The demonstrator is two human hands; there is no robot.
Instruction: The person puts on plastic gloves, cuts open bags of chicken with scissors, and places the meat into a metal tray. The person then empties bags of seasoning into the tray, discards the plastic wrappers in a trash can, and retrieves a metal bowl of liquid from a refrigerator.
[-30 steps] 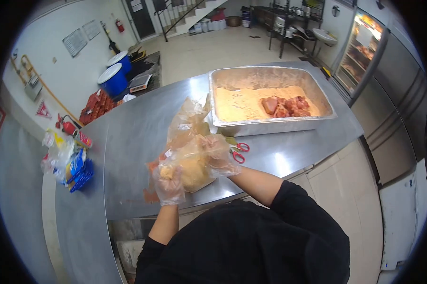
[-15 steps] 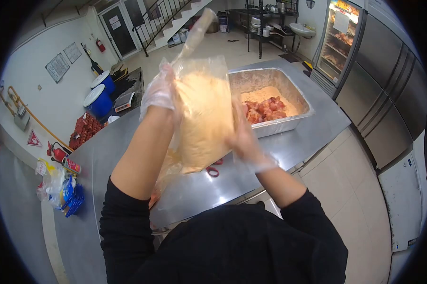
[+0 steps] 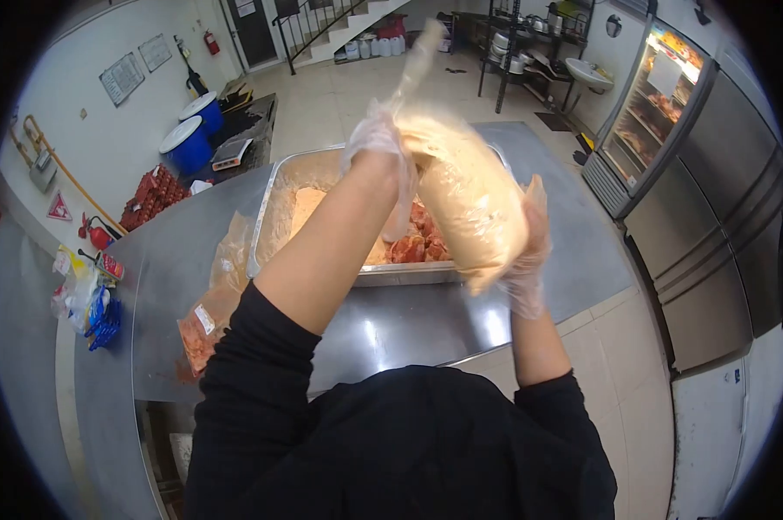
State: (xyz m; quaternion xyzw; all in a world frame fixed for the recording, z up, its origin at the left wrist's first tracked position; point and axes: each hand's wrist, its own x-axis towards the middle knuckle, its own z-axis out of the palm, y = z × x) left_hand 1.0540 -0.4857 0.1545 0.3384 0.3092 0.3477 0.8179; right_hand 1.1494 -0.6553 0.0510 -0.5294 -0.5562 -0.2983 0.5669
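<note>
A clear plastic bag of pale orange powder [image 3: 474, 199] hangs tilted above a metal tray [image 3: 391, 277]. My left hand [image 3: 378, 147], in a clear plastic glove, is closed around the bag's upper left end; a long twist of plastic sticks up beyond it. My gloved right hand [image 3: 533, 251] is closed against the bag's lower right side, its fingers partly hidden behind it. In the tray lie pieces of raw meat [image 3: 419, 243] and more pale powder [image 3: 306, 206], partly covered by my left forearm and the bag.
On the steel table [image 3: 339, 347], a plastic bag of raw meat [image 3: 209, 316] lies left of the tray. Bagged goods and a blue basket [image 3: 104, 321] sit at the far left. Blue barrels [image 3: 183, 147] and a scale [image 3: 232, 153] stand beyond the table. Fridges [image 3: 695, 234] line the right.
The powder bag has gone from upright beside the tray to tilted above it. My right hand has shifted to its lower end. My view has turned, and the red scissor handles no longer show.
</note>
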